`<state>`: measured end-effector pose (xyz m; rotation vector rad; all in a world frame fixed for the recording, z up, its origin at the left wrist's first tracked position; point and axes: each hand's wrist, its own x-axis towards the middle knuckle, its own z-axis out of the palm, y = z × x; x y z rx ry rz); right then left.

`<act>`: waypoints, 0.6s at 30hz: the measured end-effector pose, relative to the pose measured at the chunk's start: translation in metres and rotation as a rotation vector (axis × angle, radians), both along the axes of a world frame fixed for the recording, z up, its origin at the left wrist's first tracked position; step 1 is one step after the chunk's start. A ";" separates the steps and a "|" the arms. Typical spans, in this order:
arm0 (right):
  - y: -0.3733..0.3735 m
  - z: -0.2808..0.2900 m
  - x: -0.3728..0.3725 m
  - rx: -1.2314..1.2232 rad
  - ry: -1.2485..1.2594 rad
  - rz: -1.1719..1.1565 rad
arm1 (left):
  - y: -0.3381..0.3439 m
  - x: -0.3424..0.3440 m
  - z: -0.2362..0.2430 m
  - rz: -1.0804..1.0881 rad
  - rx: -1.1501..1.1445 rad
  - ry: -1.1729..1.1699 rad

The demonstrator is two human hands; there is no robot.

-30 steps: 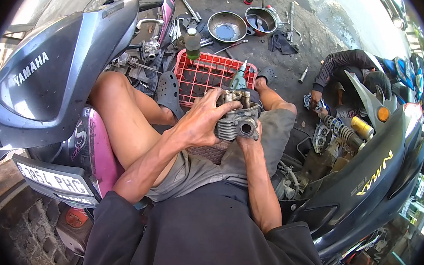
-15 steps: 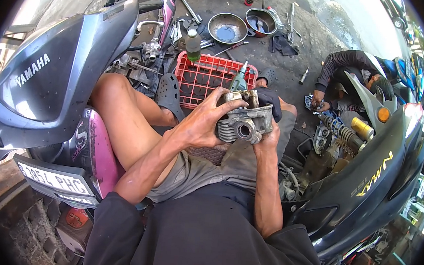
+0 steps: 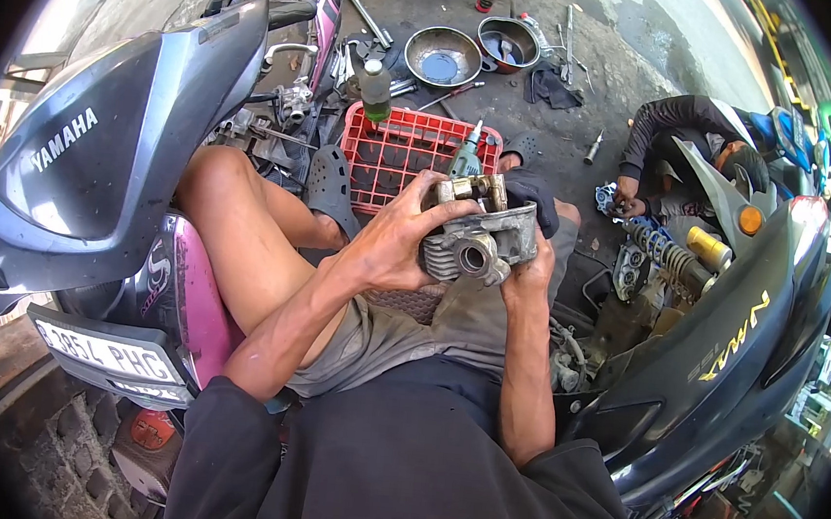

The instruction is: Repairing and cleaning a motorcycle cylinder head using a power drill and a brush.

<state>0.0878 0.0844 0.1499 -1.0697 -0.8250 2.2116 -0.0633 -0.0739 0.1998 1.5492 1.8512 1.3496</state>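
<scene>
Between my two hands, above my lap, sits a grey metal engine cylinder head (image 3: 503, 239) with cooling fins on its left and a round port facing me. My left hand (image 3: 392, 243) grips its finned side, thumb laid over the upper edge and fingers round the far side. The right hand (image 3: 530, 273) holds the opposite side, its fingers mostly hidden behind the casting. Brass-coloured rocker parts (image 3: 475, 191) stand in the opening on top. Dark cloth or a glove (image 3: 535, 199) shows just behind the head, by my right hand.
A red plastic crate (image 3: 384, 164) with a green drill (image 3: 465, 154) and a bottle (image 3: 374, 90) lies ahead. Beyond are two metal bowls (image 3: 418, 76) and scattered tools. Motorcycles flank me: a grey-blue one (image 3: 102, 147) left, a black one (image 3: 709, 380) right. Another person (image 3: 675, 124) works at right.
The cylinder head has tipped slightly and shifted a little left in my hands. Both hands keep their grip.
</scene>
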 end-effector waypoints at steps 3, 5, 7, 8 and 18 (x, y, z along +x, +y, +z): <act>-0.004 -0.014 -0.002 -0.086 0.030 0.000 | -0.001 0.000 -0.004 0.019 -0.022 0.033; -0.006 -0.023 0.003 -0.138 0.084 0.046 | -0.001 0.001 -0.004 0.016 -0.021 0.033; -0.009 -0.036 0.004 -0.222 0.181 0.066 | -0.001 0.001 -0.006 0.014 -0.039 0.053; -0.011 -0.041 0.004 -0.221 0.181 0.066 | -0.001 0.001 -0.006 0.011 -0.056 0.073; -0.018 -0.055 0.011 -0.157 0.095 0.017 | 0.000 0.004 -0.008 -0.023 -0.058 0.080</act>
